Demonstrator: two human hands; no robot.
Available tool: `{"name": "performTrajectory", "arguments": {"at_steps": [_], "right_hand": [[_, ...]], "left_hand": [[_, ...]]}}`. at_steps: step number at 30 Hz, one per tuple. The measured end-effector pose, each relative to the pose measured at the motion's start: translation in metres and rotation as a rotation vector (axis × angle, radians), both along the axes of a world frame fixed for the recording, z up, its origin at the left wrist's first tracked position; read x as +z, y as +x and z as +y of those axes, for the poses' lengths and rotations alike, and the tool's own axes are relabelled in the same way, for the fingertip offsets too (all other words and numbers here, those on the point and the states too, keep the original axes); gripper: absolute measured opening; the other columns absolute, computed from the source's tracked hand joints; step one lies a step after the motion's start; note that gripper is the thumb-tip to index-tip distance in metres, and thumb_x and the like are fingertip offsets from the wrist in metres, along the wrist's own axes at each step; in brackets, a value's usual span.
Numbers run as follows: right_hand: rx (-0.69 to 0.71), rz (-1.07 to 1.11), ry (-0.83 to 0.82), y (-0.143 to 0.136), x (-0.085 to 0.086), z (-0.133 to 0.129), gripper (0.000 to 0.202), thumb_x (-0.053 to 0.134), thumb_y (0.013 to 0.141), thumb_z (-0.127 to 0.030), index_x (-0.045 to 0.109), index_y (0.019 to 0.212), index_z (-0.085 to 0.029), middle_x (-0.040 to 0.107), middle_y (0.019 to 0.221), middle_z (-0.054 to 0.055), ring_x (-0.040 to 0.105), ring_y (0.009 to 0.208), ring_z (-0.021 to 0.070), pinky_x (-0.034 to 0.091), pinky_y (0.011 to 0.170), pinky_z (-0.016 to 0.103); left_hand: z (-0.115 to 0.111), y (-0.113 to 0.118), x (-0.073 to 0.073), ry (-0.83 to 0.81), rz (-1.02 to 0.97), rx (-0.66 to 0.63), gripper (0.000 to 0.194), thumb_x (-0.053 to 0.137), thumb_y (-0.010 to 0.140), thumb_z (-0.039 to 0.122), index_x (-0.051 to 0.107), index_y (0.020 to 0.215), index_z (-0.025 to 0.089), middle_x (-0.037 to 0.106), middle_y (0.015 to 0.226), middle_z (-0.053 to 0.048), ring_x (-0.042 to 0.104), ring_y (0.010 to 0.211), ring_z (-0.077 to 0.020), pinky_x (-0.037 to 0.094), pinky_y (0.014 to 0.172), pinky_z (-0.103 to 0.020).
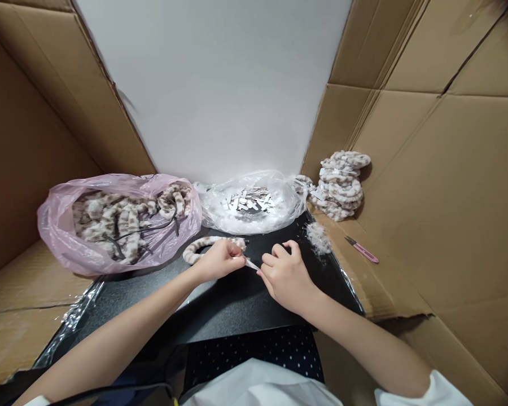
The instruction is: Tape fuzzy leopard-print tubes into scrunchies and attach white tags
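My left hand (220,260) is closed in a pinch around one end of a small white strip (250,264). The strip's other end meets the thumb of my right hand (287,277), whose fingers are curled and appear to pinch it. Just behind my left hand, a curved furry piece (195,250) with brown and white bands lies on the dark tabletop (237,316). Part of that piece is hidden by the hand.
At the left, a pink plastic bag (53,225) holds furry banded pieces and dark cords. A clear bag (220,224) with many white strips lies at the back. Furry bundles (341,186), loose fluff (318,238) and pink thread snips (363,251) are at the right, beside cardboard walls (457,186).
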State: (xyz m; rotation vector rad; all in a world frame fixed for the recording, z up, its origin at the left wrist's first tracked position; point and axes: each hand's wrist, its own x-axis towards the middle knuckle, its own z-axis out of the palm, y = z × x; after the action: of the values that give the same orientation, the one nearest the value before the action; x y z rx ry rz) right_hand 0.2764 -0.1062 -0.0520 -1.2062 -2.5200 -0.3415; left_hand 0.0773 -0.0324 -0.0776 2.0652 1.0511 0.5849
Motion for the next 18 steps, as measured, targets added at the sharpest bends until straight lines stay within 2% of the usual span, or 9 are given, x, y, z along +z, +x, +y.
{"name": "performTrajectory", "arguments": {"at_steps": [3,6,9,11,14,16,18], "right_hand": [[-0.037,0.024,-0.057,-0.001,0.003,0.001,0.021,0.053,0.091,-0.021,0.065,0.074,-0.016,0.064,0.079,0.004,0.047,0.085,0.0197,0.023,0.087,0.044],[-0.089,0.091,-0.232,0.001,0.005,0.006,0.023,0.055,0.091,-0.025,0.065,0.073,-0.016,0.065,0.078,0.003,0.048,0.084,0.0183,0.024,0.082,0.04],[-0.079,0.157,-0.444,0.004,0.0,0.011,0.026,0.058,0.09,-0.029,0.066,0.069,-0.017,0.066,0.077,0.002,0.048,0.08,0.0157,0.024,0.077,0.036],[-0.063,0.177,-0.518,0.003,-0.005,0.012,0.025,0.059,0.089,-0.03,0.066,0.069,-0.017,0.066,0.077,0.001,0.048,0.079,0.015,0.024,0.076,0.035],[-0.043,0.176,-0.521,0.0,-0.015,0.011,0.024,0.06,0.089,-0.029,0.066,0.069,-0.017,0.065,0.076,0.001,0.048,0.08,0.0149,0.024,0.078,0.035],[-0.039,0.169,-0.491,-0.003,-0.019,0.01,0.024,0.059,0.089,-0.028,0.066,0.07,-0.016,0.065,0.077,0.001,0.048,0.081,0.0151,0.024,0.079,0.036],[-0.04,0.166,-0.464,-0.005,-0.021,0.01,0.025,0.057,0.09,-0.028,0.066,0.07,-0.016,0.065,0.077,0.001,0.048,0.081,0.0152,0.024,0.079,0.036]], "left_hand": [[0.0,-0.003,-0.003,-0.025,-0.035,-0.054,0.036,0.05,0.074,0.022,0.026,0.047,0.019,0.022,0.048,0.006,0.022,0.047,-0.007,0.015,0.046,-0.025],[-0.004,-0.008,-0.01,0.007,-0.052,-0.141,0.045,0.051,0.083,0.032,0.024,0.049,0.019,0.021,0.048,0.007,0.021,0.046,-0.0068,0.018,0.047,-0.024],[-0.012,-0.014,-0.015,0.166,0.058,-0.252,0.045,0.048,0.09,0.035,0.031,0.052,0.017,0.025,0.049,0.007,0.027,0.048,-0.0075,0.028,0.056,-0.025],[-0.019,-0.018,-0.017,0.304,0.172,-0.283,0.038,0.045,0.093,0.032,0.044,0.058,0.016,0.039,0.054,0.004,0.038,0.055,-0.0098,0.033,0.066,-0.027],[-0.029,-0.02,-0.02,0.433,0.3,-0.235,0.03,0.041,0.094,0.03,0.055,0.071,0.016,0.055,0.072,-0.003,0.05,0.071,-0.0158,0.035,0.071,-0.029],[-0.033,-0.021,-0.024,0.453,0.327,-0.192,0.029,0.037,0.095,0.027,0.056,0.076,0.016,0.057,0.076,-0.005,0.052,0.073,-0.0171,0.036,0.068,-0.028],[-0.036,-0.021,-0.027,0.453,0.329,-0.147,0.029,0.036,0.095,0.027,0.053,0.074,0.017,0.055,0.071,-0.004,0.051,0.065,-0.0158,0.033,0.061,-0.026]]}}
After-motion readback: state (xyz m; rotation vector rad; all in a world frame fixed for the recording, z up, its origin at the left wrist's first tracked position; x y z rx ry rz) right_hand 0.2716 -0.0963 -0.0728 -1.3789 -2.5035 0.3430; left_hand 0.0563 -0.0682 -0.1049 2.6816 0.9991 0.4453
